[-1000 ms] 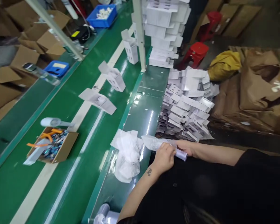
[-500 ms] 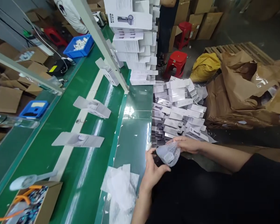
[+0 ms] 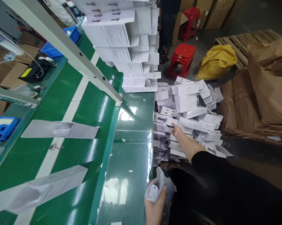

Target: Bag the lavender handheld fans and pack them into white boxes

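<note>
Head view: left hand (image 3: 155, 207) clasps a bagged item (image 3: 153, 190) at the worktop (image 3: 133, 156) edge; right hand (image 3: 176, 130) at the carton pile (image 3: 187, 99), grip cannot be told. Uneven stacking could make the pile slide if disturbed.

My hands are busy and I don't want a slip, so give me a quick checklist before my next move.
1. Left hand holding the wrapped item: ok.
2. Plastic wrapping fully closed: cannot tell.
3. Right hand at the carton pile: ok.
4. Carton by the right fingertips firmly gripped: cannot tell.
5. Carton pile neatly stacked: not ok, cartons lie at mixed angles.
6. Bench free of scraps: not ok, small white scraps lie on it.
</note>
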Motion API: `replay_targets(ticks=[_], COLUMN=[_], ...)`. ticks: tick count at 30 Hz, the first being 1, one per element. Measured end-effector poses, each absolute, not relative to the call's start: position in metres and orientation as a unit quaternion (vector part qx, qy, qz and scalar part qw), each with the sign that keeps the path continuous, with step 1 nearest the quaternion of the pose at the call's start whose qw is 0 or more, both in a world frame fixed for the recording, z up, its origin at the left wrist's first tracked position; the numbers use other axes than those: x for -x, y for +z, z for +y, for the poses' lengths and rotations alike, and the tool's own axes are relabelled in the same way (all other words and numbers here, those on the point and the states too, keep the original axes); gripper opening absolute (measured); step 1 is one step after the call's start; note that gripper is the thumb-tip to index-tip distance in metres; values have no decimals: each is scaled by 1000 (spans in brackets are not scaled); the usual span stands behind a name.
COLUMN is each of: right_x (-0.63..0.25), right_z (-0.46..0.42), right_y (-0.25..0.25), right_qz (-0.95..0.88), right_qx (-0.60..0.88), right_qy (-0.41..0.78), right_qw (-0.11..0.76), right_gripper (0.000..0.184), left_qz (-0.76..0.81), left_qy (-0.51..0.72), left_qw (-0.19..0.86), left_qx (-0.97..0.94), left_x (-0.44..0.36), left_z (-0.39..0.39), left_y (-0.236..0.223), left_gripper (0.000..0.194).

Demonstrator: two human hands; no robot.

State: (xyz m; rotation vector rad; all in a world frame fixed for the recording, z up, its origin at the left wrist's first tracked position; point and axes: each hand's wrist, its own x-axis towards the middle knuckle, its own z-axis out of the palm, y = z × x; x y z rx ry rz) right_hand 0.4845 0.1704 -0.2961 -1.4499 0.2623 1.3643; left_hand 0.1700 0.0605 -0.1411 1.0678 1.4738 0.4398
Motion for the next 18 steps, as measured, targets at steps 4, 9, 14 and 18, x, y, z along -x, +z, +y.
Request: replay_targets(ticks=[4, 9, 14, 18], right_x=[-488, -488, -481, -465], right_z=[184, 188, 187, 185], right_y=[-340, -358, -366, -373], right_qz=[217, 294, 323, 292], right_qx=[626, 622, 602, 584], right_qy=[512, 460, 431, 413], right_qw=[546, 561, 589, 634], right_gripper=[30, 30, 23, 19], left_qz=[651, 661, 672, 676], left_qy=[203, 204, 214, 204], left_qw=[576, 574, 558, 554], left_qx=[-450, -438, -437, -440], left_x=[-179, -187, -188, -179], left_z=[52, 51, 53, 51], left_y=[-153, -150, -143, -148], left_gripper=[34, 36, 33, 30])
